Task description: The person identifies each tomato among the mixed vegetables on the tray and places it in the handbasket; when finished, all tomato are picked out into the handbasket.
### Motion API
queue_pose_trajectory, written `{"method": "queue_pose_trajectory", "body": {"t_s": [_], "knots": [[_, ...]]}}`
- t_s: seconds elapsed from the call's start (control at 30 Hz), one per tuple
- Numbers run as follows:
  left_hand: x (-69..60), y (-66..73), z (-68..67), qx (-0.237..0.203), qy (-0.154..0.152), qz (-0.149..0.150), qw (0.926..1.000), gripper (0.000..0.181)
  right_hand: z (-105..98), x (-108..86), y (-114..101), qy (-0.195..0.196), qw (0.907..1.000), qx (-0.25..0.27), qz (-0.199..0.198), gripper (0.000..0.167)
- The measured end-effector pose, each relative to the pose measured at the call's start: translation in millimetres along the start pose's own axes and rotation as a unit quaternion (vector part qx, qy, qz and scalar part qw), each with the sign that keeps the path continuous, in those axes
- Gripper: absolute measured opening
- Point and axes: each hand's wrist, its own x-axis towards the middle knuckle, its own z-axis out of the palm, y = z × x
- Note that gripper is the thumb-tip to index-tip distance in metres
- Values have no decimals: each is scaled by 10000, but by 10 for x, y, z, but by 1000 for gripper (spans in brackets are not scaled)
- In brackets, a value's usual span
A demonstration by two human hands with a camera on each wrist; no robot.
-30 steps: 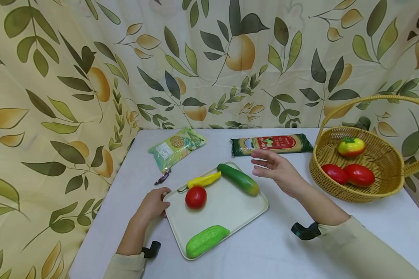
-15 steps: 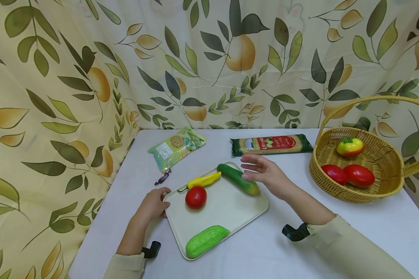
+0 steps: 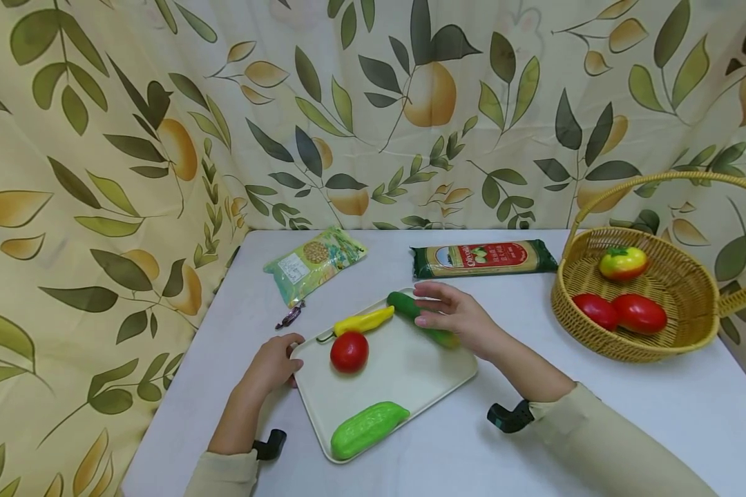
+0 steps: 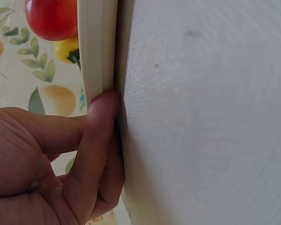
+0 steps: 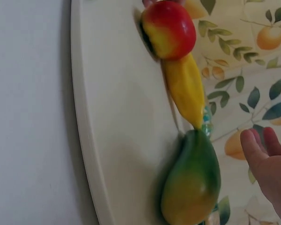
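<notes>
My left hand [image 3: 270,366] grips the left edge of a cream tray [image 3: 404,390]; in the left wrist view its thumb and fingers pinch the tray rim [image 4: 99,51]. My right hand [image 3: 463,323] hovers over the tray's far right, fingers spread, partly hiding a long dark green vegetable [image 3: 403,304] with a yellowish end. The right wrist view shows a gap between that hand [image 5: 274,164] and the green-yellow piece [image 5: 192,183]. Also on the tray lie a yellow chili pepper [image 3: 363,322], a red tomato [image 3: 349,352] and a bumpy light green gourd [image 3: 369,429].
A wicker basket [image 3: 572,331] at right holds two red pieces [image 3: 639,313] and a yellow-red fruit [image 3: 624,264]. Along the back lie a pasta packet [image 3: 485,258] and a green-yellow bag [image 3: 317,262]. A small wrapped candy [image 3: 290,315] lies beside the bag.
My right hand has moved left and slightly down, from beside the pasta packet to over the dark green vegetable. The left hand and the tray stay where they were.
</notes>
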Motion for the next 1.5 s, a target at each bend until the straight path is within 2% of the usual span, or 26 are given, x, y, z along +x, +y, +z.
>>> {"method": "queue_pose_trajectory", "body": {"t_s": [0.37, 0.6, 0.87, 1.5], "knots": [[14, -10, 10, -153, -28, -76, 9999, 41, 150, 57, 8, -159, 9995, 259, -30, 65], [4, -1, 8, -181, -20, -83, 9998, 41, 225, 100, 44, -246, 9989, 389, -108, 59], [11, -12, 13, -190, -25, -87, 9998, 42, 326, 172, 141, -436, 9988, 218, -109, 62], [13, -11, 6, -271, -87, -153, 9995, 41, 575, 222, 146, -761, 9968, 248, 12, 58]]}}
